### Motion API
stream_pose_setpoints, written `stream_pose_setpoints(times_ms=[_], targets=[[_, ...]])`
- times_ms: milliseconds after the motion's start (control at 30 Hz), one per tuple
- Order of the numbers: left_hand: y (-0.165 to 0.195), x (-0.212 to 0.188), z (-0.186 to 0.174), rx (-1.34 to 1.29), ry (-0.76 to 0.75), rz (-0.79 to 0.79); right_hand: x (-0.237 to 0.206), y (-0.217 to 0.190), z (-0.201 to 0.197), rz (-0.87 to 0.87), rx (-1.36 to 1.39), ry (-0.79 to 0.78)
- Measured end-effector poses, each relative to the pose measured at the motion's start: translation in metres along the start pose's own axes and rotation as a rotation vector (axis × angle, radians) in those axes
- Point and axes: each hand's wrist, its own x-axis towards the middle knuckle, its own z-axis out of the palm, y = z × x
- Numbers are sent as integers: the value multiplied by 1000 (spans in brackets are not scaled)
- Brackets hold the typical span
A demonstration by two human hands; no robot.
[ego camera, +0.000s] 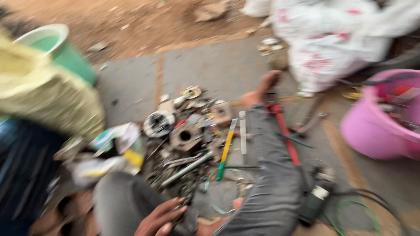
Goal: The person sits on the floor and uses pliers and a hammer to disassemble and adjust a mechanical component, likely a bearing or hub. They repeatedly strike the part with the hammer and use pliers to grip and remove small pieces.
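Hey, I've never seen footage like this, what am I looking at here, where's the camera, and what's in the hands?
There is no machine here: a person sits on a grey concrete floor, and one camera worn on their head looks down, so you see their own grey-trousered leg stretched out to a bare foot. The picture is blurred by movement.

Low in the frame, one hand touches a small dark piece at the edge of a pile of mixed metal scrap; which hand it is, and whether it grips, I cannot tell. No second hand shows clearly.

Around the pile lie a yellow and green handled tool, a red long-handled tool, a pink plastic tub, a green plastic bucket and a white sack.
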Motion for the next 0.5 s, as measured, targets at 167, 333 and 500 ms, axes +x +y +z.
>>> stream_pose_setpoints(times_ms=[167,333,500], targets=[[63,11,-73,-232,-47,-115,40,10,21,100,-75,17],[31,27,-110,-531,-17,-172,81,6,45,173,-144,31],[-26,12,-145,-245,132,40,132,-7,88,197,-181,39]])
